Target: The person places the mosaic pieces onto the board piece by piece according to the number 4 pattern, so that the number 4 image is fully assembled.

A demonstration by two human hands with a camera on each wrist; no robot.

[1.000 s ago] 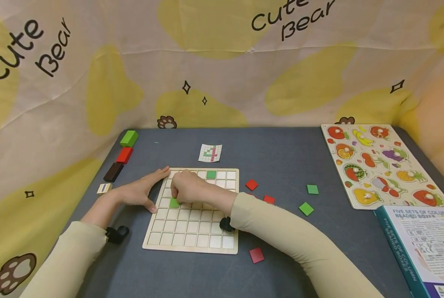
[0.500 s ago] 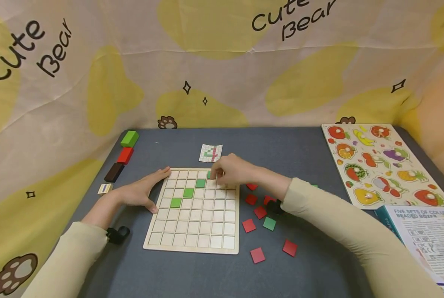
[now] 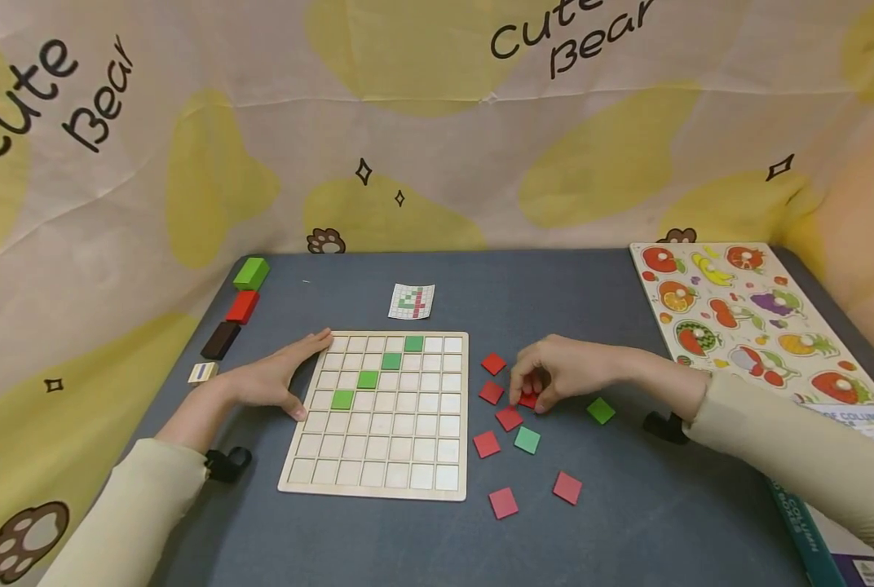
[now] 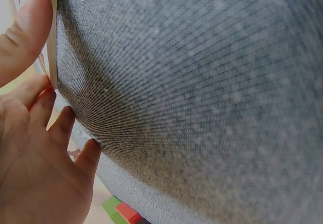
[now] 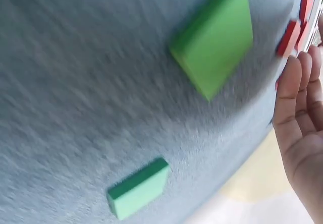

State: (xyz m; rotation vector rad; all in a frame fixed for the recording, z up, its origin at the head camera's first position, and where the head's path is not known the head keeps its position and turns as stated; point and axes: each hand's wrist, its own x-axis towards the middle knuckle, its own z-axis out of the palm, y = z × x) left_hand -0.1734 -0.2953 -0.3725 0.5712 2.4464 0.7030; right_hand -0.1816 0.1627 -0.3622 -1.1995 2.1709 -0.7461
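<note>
A pale wooden grid board [image 3: 386, 424] lies in the middle of the table, and several green tiles [image 3: 367, 380] form a diagonal on its upper part. My left hand [image 3: 268, 381] rests along the board's left edge, its thumb and fingers spread; the left wrist view shows the thumb [image 4: 35, 22] on the board's rim. To the right of the board my right hand [image 3: 565, 371] hovers over a red tile [image 3: 528, 400], partly covering it, with nothing visibly held. Around it lie several red tiles [image 3: 487, 444], a green tile [image 3: 527, 440] and a brighter green tile [image 3: 601, 411].
A small pattern card [image 3: 411, 302] lies behind the board. Green [image 3: 251, 273], red [image 3: 242, 307] and dark [image 3: 220, 340] blocks line the left edge, with a striped block [image 3: 203, 372]. A fruit puzzle board [image 3: 767, 326] and a box [image 3: 811, 522] stand at right.
My right hand has moved from the board's middle to its top, leaving the green diagonal uncovered, then right to the loose red tiles. My left hand stays at the board's left edge.
</note>
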